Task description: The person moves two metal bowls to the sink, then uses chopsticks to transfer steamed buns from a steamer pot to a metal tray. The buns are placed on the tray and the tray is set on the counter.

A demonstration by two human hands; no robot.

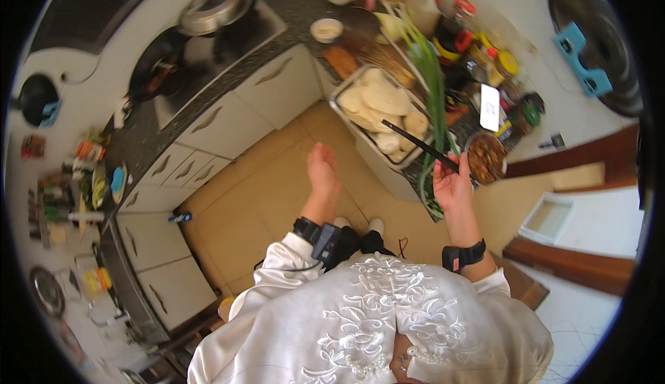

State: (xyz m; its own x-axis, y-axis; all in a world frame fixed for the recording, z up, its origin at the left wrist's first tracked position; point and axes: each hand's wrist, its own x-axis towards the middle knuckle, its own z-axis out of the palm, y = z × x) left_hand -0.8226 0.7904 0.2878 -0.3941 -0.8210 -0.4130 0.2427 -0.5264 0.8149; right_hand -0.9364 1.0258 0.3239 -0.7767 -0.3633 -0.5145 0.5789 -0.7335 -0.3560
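My right hand (452, 184) grips a pair of black chopsticks (415, 142), which point up and left over a metal tray (337, 108) of pale, folded dough-like sheets (382, 100). Just right of that hand is a bowl of brown, chunky food (486, 158). My left hand (323, 168) hangs over the floor, left of the tray, with nothing visible in it; its fingers are close together, and whether they are curled is unclear. Long spring onions (436, 87) lie along the tray's right side.
Sauce bottles and jars (506, 63) crowd the counter behind the spring onions, near a white phone-like object (489, 107). Small bowls (326, 30) stand beyond the tray. A lidded steel pot (215, 12) and a dark wok (150, 67) sit on the stove. Cabinets (208, 119) line the left.
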